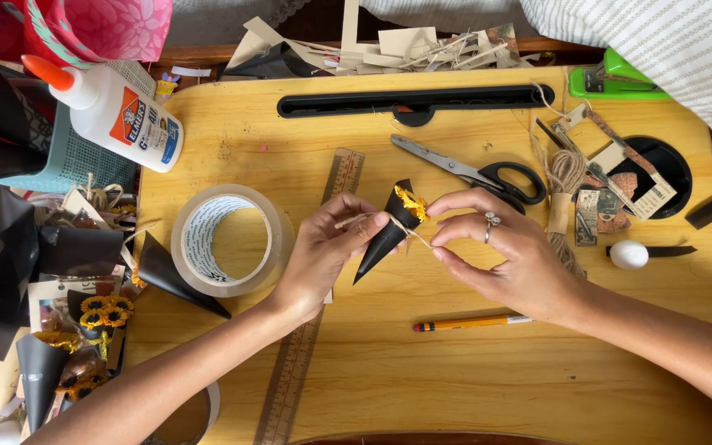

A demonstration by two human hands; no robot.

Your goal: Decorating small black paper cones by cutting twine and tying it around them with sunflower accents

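Observation:
A small black paper cone (385, 235) with yellow flowers (411, 203) at its open end is held above the wooden lap table (455, 363). My left hand (327, 251) grips the cone's side and pinches one end of a thin jute string (354, 219). My right hand (504, 251), with a ring on one finger, pinches the other end of the string just beside the cone. The string runs around the cone's upper part.
A roll of clear tape (228, 239), a wooden ruler (302, 363), scissors (475, 170), a pencil (471, 323), a twine bundle (566, 177), a glue bottle (117, 115) and a green stapler (624, 78) lie around. More black cones with flowers (84, 330) sit at left.

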